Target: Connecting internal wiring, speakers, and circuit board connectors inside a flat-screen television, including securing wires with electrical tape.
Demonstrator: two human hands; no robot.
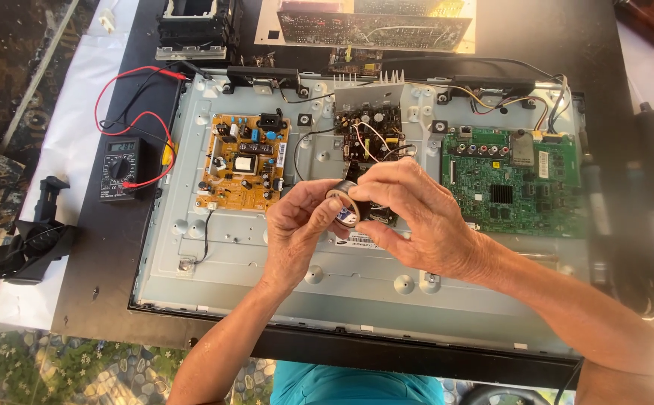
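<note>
My left hand (pixel 297 229) and my right hand (pixel 420 217) meet above the middle of an opened flat television back (pixel 357 281). Between the fingers of both sits a small dark roll of tape (pixel 344 204), seen end on with its pale core showing. Left fingers grip the roll from the left side. Right thumb and forefinger pinch at its top and right edge. Beneath the hands lies the metal chassis plate, with a dark circuit board (pixel 368 131) just beyond the fingers.
A yellow power board (pixel 243 161) is mounted left of the hands, a green main board (pixel 511 180) to the right. A black multimeter (pixel 120 169) with red and black leads lies on the left. A black clamp tool (pixel 30 240) rests at far left. More boards sit at the back.
</note>
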